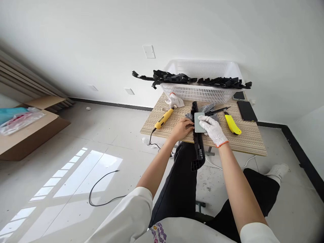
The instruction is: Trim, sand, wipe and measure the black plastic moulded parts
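Note:
A long black plastic part [198,148] lies across the table, its near end jutting out past the front edge. My left hand [182,129] is bare and grips this part from the left side, fingertips at its edge. In a white knitted glove with an orange cuff, my right hand [214,129] holds a flat pale grey-green rectangular piece [198,125] over the middle of the black part. The glove hides part of its right side. Beneath and beside them are a crumpled grey speckled cloth [209,108] and a thin black strip [219,110].
On the wood-patterned table [249,143] lie a yellow corded tool [163,119], a white glove [174,100], a yellow-handled knife [232,125], a black tablet-like device [247,111] and a phone [238,96]. Behind, a white basket [197,93] carries several black parts [174,77].

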A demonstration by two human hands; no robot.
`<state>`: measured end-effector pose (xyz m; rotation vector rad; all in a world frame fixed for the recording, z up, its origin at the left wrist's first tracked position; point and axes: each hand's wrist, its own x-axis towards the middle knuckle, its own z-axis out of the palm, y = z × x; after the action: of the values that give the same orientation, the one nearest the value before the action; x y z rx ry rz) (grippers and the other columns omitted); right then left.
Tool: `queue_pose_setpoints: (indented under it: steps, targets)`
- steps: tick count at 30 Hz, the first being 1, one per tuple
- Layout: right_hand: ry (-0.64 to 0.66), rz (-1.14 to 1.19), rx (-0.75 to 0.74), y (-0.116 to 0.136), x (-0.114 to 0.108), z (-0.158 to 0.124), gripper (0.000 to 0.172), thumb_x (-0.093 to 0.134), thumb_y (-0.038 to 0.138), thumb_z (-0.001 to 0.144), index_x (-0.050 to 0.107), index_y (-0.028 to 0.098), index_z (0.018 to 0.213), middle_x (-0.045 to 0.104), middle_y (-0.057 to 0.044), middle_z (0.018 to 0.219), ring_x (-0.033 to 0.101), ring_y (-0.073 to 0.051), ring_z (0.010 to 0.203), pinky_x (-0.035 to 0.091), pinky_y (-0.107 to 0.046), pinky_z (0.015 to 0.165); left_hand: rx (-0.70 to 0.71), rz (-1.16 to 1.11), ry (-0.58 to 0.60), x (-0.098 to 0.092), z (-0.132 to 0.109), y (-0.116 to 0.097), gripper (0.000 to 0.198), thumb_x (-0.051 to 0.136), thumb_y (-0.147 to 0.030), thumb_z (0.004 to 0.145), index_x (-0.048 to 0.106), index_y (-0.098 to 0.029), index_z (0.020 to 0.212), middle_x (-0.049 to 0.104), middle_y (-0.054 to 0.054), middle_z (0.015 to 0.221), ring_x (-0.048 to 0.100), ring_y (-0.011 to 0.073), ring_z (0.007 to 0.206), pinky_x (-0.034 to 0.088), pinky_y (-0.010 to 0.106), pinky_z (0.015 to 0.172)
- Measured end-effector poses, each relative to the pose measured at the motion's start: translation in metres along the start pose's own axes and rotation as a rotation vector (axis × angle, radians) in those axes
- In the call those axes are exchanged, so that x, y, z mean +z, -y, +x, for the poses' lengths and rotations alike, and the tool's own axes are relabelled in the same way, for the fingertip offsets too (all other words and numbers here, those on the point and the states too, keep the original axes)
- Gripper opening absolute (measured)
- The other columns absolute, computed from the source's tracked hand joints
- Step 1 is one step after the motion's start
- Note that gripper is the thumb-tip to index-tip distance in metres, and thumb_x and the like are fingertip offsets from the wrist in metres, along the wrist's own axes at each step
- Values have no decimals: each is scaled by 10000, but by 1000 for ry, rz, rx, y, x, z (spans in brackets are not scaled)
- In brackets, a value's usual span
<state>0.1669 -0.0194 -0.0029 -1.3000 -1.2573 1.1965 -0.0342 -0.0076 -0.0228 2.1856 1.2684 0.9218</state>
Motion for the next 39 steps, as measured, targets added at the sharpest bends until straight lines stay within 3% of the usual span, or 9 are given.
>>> queue_pose_setpoints:
  steps: [3, 13, 17, 21, 25, 27, 30, 33, 39]
  targets:
    - [-92, 7, -26, 2, 1, -1, 448, 642, 470, 784, 692, 275, 1184, 687, -19, 1027, 590, -111, 691, 457, -178, 468, -24, -9, -3, 0, 0, -3, 191, 666, -315, 884, 729, -202, 1025, 640, 73, 1089, 612, 232, 1077, 485, 381, 1013]
    - [-54, 58, 3, 1, 0, 1, 448, 696, 455, 742, 700, 259, 1146, 662, -6, 891, 520, -70, 541, 387, -166, 400, -18, -35, 12, -1, 1, -5, 138, 634, -296, 899, 710, -217, 983, 650, 70, 1105, 618, 237, 1081, 487, 376, 995]
    - [-162, 147, -7, 0, -1, 3, 431, 665, 462, 760, 690, 268, 1145, 644, 9, 869, 515, -59, 528, 385, -163, 399, -27, -53, -16, 0, -1, -7, 209, 652, -373, 891, 716, -214, 1012, 649, 68, 1075, 621, 229, 1063, 483, 362, 991]
    - [-118, 135, 19, 0, -2, 6, 413, 672, 449, 765, 700, 259, 1131, 625, 19, 807, 494, -49, 485, 364, -161, 381, -121, -126, -98, -2, 4, -5, 318, 554, -454, 945, 681, -206, 1098, 653, 75, 1098, 631, 192, 963, 521, 313, 852]
    - [-18, 137, 1, -2, -3, 10, 546, 673, 435, 780, 607, 325, 1311, 667, 10, 881, 550, -71, 516, 371, -166, 380, -195, -148, -222, -4, 24, 7, 311, 557, -340, 945, 603, -177, 1206, 652, 90, 1164, 614, 155, 873, 524, 282, 778]
    - [49, 131, -2, -2, -4, 12, 618, 678, 420, 781, 550, 351, 1381, 675, 8, 893, 552, -77, 516, 370, -169, 376, -168, -132, -208, -3, 37, 14, 380, 602, -301, 913, 575, -182, 1273, 636, 98, 1234, 610, 152, 865, 527, 290, 788]
    - [-2, 152, -13, 1, -5, 14, 620, 648, 420, 807, 524, 354, 1411, 682, -2, 922, 546, -75, 520, 388, -174, 384, -101, -99, -156, -1, 51, 21, 404, 615, -274, 898, 588, -210, 1296, 643, 81, 1282, 611, 154, 848, 523, 316, 826]
    - [85, 61, 15, 4, -4, 19, 619, 692, 382, 773, 576, 322, 1378, 693, -17, 919, 579, -95, 569, 435, -185, 414, -95, -85, -135, 1, 56, 24, 359, 579, -229, 908, 620, -212, 1264, 692, 65, 1223, 628, 167, 853, 519, 332, 856]
    - [17, 79, -35, 1, 0, 34, 642, 686, 392, 765, 572, 316, 1391, 696, -20, 927, 597, -106, 602, 432, -177, 409, -97, -112, -113, 0, 62, 30, 298, 583, -248, 904, 646, -211, 1193, 732, 54, 1123, 649, 165, 828, 523, 324, 844]
